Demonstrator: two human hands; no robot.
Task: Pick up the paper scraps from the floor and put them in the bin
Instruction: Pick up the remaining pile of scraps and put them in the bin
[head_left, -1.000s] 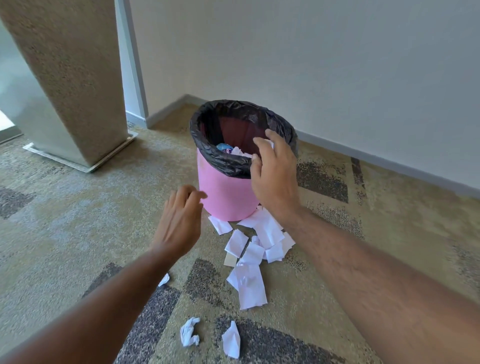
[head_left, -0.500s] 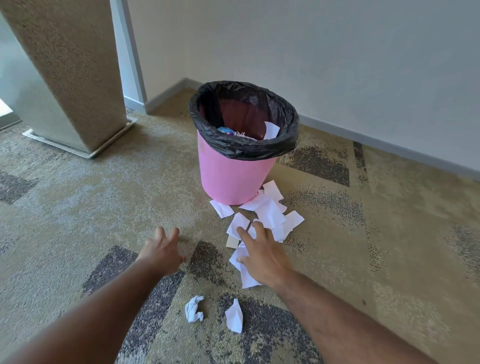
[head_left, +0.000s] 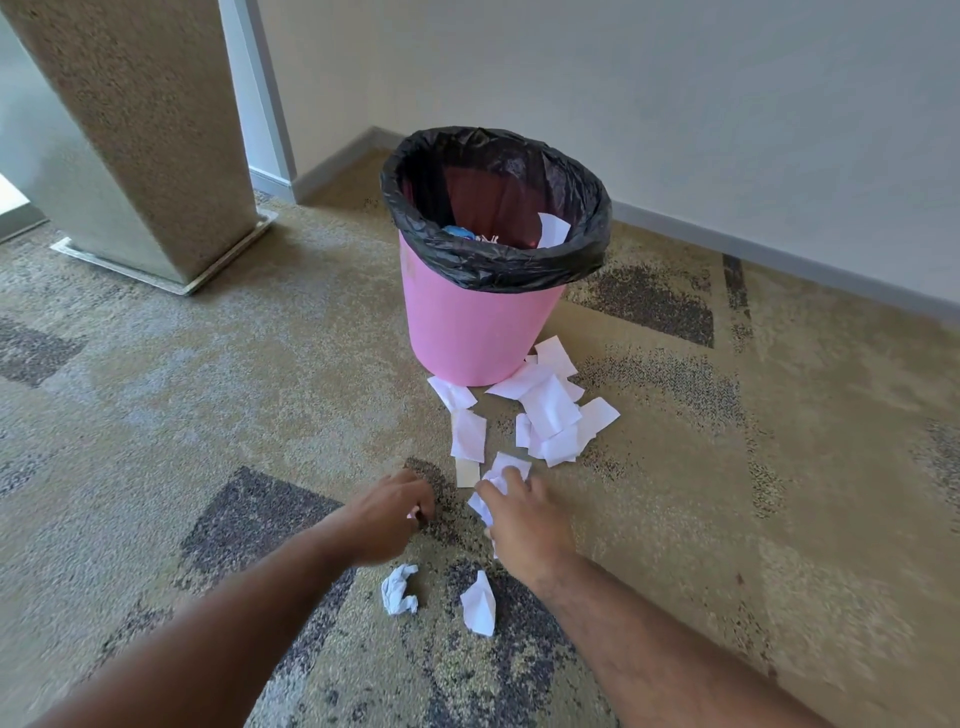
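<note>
Patterned beige-and-grey carpet runs up to a pale wall with a grey skirting board, and a speckled stone-like column stands at the carpet's far left. A pink plastic bin lined with a black bag stands near the wall, with a white scrap leaning inside its rim. Flat white paper scraps lie scattered on the carpet right in front of the bin, some touching its base. The right hand presses down with fingers curled over crumpled white paper. The left hand, just beside it, has its fingers closed on a small pale bit, mostly hidden. Nearer the person lie a crumpled white ball and a folded white piece.
</note>
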